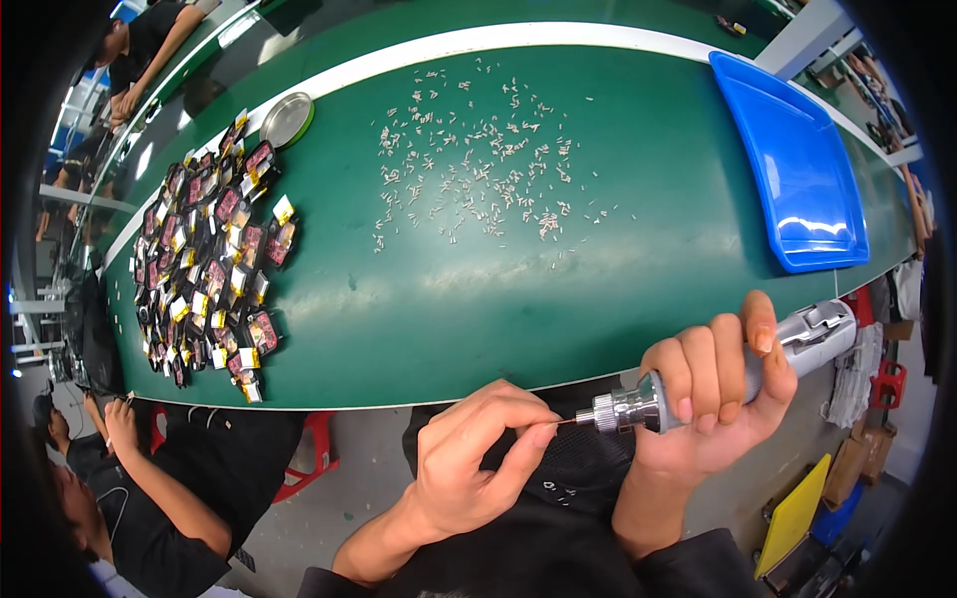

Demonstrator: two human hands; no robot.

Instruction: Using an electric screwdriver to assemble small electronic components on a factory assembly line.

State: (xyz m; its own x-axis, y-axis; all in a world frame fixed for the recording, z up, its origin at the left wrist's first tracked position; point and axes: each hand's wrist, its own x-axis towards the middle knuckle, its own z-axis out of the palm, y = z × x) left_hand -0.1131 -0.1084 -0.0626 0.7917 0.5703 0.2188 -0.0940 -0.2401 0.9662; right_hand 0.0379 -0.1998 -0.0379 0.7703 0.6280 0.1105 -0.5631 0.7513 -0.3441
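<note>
My right hand is wrapped round the body of a grey-silver power screwdriver, which lies almost level above my lap. Its ribbed metal chuck points left, with a thin copper-coloured bit sticking out. The thumb and index finger of my left hand pinch the end of that bit; the very tip is hidden between them. Both hands are just in front of the near edge of the green table. Many tiny pale rod-shaped pieces lie scattered across the table's far middle.
Small black electronic units with wrapped white-and-yellow parts are heaped on the left. A round tin lid sits behind them. To the right lies a blue tray. Another person sits at my left, near a red stool.
</note>
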